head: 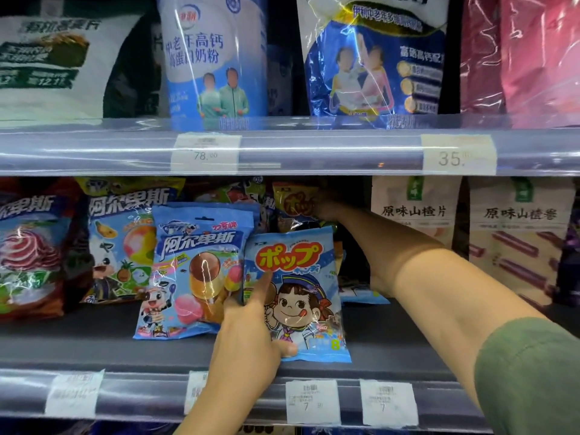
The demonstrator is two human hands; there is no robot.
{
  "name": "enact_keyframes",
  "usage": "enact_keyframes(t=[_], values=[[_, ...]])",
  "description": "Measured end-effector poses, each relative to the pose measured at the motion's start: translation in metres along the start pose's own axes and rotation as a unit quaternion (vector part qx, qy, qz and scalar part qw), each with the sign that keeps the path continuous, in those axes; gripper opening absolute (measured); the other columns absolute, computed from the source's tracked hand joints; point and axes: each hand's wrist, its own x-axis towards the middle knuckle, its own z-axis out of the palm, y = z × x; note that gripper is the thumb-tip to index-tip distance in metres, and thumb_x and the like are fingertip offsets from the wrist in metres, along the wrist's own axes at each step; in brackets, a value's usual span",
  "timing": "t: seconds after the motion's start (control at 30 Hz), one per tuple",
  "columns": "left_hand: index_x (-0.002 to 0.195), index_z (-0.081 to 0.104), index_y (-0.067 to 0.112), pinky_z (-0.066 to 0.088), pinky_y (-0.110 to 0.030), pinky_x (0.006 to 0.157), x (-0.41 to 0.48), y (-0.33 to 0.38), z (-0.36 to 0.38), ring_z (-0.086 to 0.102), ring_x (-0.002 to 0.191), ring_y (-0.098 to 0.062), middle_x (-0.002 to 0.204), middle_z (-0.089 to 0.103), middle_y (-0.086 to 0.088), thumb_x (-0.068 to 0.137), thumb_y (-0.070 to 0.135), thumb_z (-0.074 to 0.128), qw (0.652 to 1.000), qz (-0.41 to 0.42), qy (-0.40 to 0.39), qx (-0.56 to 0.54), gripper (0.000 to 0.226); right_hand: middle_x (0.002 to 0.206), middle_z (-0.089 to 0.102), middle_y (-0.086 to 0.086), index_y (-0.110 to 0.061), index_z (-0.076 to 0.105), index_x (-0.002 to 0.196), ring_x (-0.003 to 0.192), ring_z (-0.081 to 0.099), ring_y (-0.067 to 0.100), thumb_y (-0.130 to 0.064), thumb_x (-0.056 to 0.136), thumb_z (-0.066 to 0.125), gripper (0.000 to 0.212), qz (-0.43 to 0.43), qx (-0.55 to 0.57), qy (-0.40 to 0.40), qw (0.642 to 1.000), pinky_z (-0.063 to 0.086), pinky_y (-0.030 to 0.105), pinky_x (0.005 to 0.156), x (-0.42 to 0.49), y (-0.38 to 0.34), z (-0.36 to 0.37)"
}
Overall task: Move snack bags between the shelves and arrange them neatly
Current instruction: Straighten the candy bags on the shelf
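Note:
A light blue candy bag with a cartoon girl (301,293) stands at the front of the lower shelf (94,346). My left hand (251,324) grips its left edge, thumb under the bottom corner, index finger on its front. My right hand (323,204) reaches deep into the shelf and touches the edge of an orange-yellow snack bag (293,204) standing at the back; its fingers are mostly hidden in the shadow. A blue lollipop bag (194,271) leans just left of the girl bag.
More lollipop bags (125,240) and a dark ice-cream-print bag (28,246) fill the lower shelf's left. Beige hawthorn snack bags (518,233) stand at the right. The upper shelf rail (314,149) with price tags carries milk powder bags (213,58).

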Motion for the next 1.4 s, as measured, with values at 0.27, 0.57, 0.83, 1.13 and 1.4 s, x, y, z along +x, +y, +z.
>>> enact_keyframes(t=[0.27,0.57,0.83,1.13,1.4], values=[[0.149,0.011,0.049,0.044,-0.04,0.102,-0.002,0.003,0.0,0.052,0.123,-0.031,0.145,0.029,-0.012,0.065,0.03,0.088,1.0,-0.003,0.003,0.003,0.116,0.13,0.055,0.021,-0.021,0.01,0.154,0.108,0.06,0.033,-0.01,0.097,0.047,0.068,0.001,0.023,0.036,0.999,0.046,0.029,0.071,-0.06,-0.005,-0.026],[0.149,0.009,0.05,0.047,-0.042,0.098,-0.003,0.002,0.001,0.054,0.119,-0.033,0.141,0.033,-0.013,0.067,0.029,0.087,1.0,0.011,0.014,0.011,0.115,0.103,0.069,-0.001,-0.045,0.033,0.137,0.094,0.067,0.021,-0.014,0.09,0.061,0.063,-0.037,0.145,0.103,0.983,0.057,0.039,0.083,-0.139,0.025,-0.013],[0.148,0.003,0.053,0.05,-0.043,0.095,-0.001,0.001,0.005,0.059,0.111,-0.032,0.138,0.035,-0.015,0.067,0.032,0.086,0.999,0.016,0.025,0.032,0.118,0.058,0.068,-0.003,-0.017,0.059,0.078,0.047,0.063,0.013,-0.022,0.095,0.042,0.024,0.262,0.279,-0.091,0.919,0.019,0.016,0.036,-0.176,0.018,0.007],[0.147,0.003,0.056,0.054,-0.042,0.09,0.001,0.002,0.008,0.058,0.102,-0.028,0.13,0.034,-0.014,0.065,0.028,0.087,0.997,0.055,0.04,0.04,0.121,0.085,0.073,0.002,-0.012,0.064,0.093,0.068,0.062,0.011,-0.017,0.092,0.055,0.011,0.149,0.338,-0.112,0.923,0.044,0.018,0.051,-0.174,0.016,0.011],[0.145,-0.008,0.057,0.054,-0.041,0.087,0.008,0.01,0.009,0.054,0.102,-0.031,0.121,0.034,-0.014,0.076,0.037,0.079,0.982,0.102,0.074,0.142,0.113,0.094,0.073,0.001,-0.006,0.062,0.101,0.091,0.07,0.018,0.009,0.088,0.054,0.021,0.041,0.403,0.101,0.909,0.061,0.033,0.073,-0.177,0.019,0.004]])
